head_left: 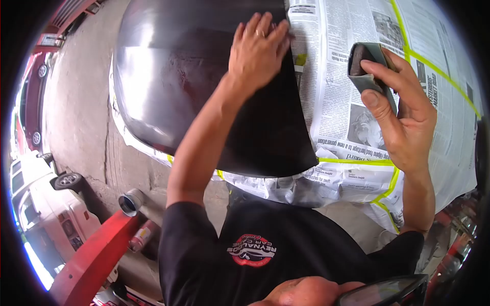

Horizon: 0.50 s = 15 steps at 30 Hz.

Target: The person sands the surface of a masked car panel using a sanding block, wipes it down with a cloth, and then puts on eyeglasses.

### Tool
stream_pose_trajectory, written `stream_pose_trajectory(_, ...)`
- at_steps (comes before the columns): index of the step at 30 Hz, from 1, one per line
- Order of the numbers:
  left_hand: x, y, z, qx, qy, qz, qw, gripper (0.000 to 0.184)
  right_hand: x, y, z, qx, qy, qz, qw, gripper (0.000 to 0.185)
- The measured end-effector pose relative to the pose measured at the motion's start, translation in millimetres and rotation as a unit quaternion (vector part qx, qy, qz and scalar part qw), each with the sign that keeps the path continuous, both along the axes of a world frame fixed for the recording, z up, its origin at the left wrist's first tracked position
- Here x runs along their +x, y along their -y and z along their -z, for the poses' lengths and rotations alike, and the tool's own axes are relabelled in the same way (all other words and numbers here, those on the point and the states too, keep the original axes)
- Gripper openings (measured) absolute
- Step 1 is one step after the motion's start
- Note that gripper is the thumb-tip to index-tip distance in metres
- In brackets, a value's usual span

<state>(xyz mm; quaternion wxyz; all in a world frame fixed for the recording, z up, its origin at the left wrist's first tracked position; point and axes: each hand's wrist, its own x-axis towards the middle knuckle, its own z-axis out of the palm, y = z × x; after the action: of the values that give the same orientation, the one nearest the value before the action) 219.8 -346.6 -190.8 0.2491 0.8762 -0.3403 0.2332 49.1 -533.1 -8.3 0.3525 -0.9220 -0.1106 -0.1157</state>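
Observation:
My left hand lies palm down on a dark, smooth car body panel, close to its right edge. Its fingers are stretched out, and one wears a ring. Part of the panel has reddish-brown marks and a bright sheen. In my right hand is a sanding block wrapped in grey-green sandpaper, held up above the newspaper with fingers and thumb around it. Newspaper covers the surface right of the panel, and yellow-green masking tape runs along its seams.
On the left, a white vehicle and a dark red car stand on the concrete floor. A red beam juts up at lower left, near a can and a red-and-white container.

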Motion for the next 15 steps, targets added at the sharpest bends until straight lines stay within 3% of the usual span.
stream_pose_trajectory(3, 32, -23, -1, 0.018, -0.017, -0.019, 1.0, 0.043, -3, -11, 2, 0.015, -0.038, -0.003, 0.999, 0.034)
stream_pose_trajectory(6, 28, -64, 21, 0.001, -0.01, -0.069, 0.998, 0.042, -13, -5, 4, 0.004, 0.009, 0.026, 1.0, 0.036)
stream_pose_trajectory(10, -66, -74, 0, 0.004, -0.066, -0.018, 0.998, 0.041, -25, 5, 6, 0.032, -0.043, 0.042, 0.998, 0.036)
stream_pose_trajectory(12, -111, -54, -18, -0.013, -0.105, 0.041, 0.993, 0.04, -19, -7, 11, 0.13, -0.09, 0.033, 0.987, 0.035)
stream_pose_trajectory(15, -156, -51, -26, -0.041, -0.149, 0.1, 0.983, 0.04, -12, -26, 15, 0.094, -0.091, -0.015, 0.991, 0.035)
